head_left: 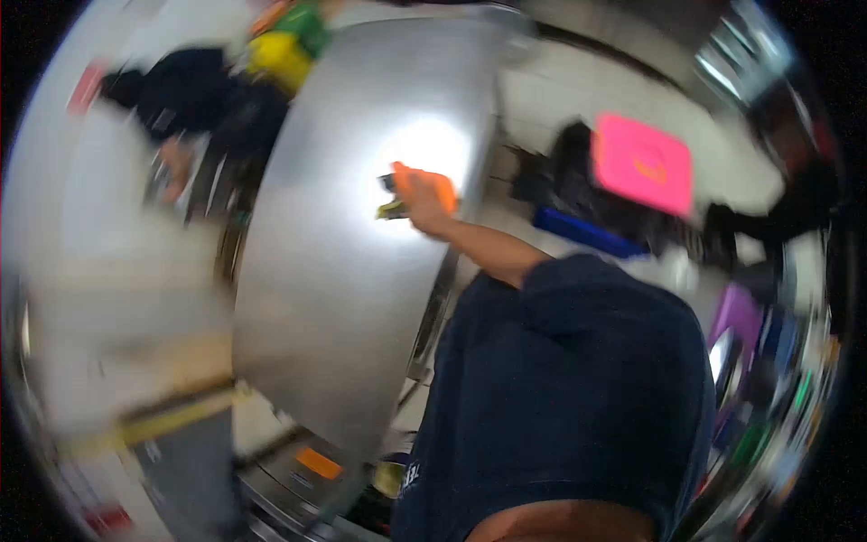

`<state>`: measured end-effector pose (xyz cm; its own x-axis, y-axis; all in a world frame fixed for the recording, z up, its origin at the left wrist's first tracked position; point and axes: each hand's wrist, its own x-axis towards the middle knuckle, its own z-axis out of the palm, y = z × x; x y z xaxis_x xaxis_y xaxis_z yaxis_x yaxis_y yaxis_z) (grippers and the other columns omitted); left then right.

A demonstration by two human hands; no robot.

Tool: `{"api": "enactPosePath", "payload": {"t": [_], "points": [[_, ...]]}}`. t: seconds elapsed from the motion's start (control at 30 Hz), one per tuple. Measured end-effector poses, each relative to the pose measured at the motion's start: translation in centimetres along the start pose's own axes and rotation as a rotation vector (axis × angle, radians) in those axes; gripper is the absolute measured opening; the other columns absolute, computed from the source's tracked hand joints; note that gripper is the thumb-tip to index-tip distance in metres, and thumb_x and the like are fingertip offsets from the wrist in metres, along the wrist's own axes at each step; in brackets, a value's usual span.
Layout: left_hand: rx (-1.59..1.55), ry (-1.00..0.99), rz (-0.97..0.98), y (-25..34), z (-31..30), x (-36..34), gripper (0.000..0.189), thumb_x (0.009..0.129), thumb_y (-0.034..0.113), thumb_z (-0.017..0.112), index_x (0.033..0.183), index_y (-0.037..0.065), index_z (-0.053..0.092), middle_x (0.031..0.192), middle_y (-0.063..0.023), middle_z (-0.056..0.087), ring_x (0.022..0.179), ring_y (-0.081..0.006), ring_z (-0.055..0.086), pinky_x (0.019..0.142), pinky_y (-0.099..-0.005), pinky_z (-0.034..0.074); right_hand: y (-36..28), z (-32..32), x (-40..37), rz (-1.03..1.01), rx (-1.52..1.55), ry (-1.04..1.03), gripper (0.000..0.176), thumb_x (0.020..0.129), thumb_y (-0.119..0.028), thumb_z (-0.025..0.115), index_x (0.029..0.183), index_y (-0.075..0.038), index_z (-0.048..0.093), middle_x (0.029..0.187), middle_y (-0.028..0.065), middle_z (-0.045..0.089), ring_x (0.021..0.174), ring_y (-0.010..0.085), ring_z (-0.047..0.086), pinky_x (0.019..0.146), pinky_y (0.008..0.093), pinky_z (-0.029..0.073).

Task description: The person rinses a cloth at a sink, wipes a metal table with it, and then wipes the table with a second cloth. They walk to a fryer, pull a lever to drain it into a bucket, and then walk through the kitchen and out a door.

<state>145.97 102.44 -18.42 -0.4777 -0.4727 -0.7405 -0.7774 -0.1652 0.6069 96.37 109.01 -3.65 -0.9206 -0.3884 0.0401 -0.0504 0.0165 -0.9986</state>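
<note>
My right hand [426,206] rests on a long, shiny metal table [330,244]. Its fingers are closed over a bright orange cloth [441,187] that bunches out around them. Dark and yellow bits show at the left side of the hand, too blurred to name. My right forearm reaches in from the dark sleeve on the right. Nowhere in the picture does my left hand show.
Beyond the table's far left side, a person in dark clothes [190,95] sits or crouches near yellow and green items [280,54]. On the right, a pink lid or board [643,164] lies over black bags. A dark box with an orange label [318,463] stands at the table's near end.
</note>
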Motion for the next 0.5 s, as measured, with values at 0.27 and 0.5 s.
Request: {"api": "enactPosePath", "payload": {"t": [0.27,0.5], "points": [[0.216,0.322,0.128,0.2,6.9,-1.2,0.028,0.08,0.028,0.056,0.095,0.008,0.068,0.087,-0.01,0.068,0.08,-0.0219,0.064,0.071,-0.0362,0.05,-0.7,3.1,3.2,-0.913,-0.724,-0.08,0.036,0.07,-0.019,0.076,0.095,0.002,0.059,0.084,0.0079,0.06,0.066,0.0195,0.057,0.058,0.0312,0.05],[-0.36,0.786,-0.203,-3.0,13.2,-9.2,0.028,0.08,0.026,0.048,0.083,0.006,0.067,0.091,-0.0168,0.065,0.086,-0.0331,0.062,0.079,-0.0446,0.049,-10.2,21.6,-15.8,0.089,0.117,-1.112,0.028,0.086,-0.014,0.055,0.111,-0.003,0.058,0.103,0.008,0.058,0.088,0.0169,0.057,0.077,0.033,0.047]]}}
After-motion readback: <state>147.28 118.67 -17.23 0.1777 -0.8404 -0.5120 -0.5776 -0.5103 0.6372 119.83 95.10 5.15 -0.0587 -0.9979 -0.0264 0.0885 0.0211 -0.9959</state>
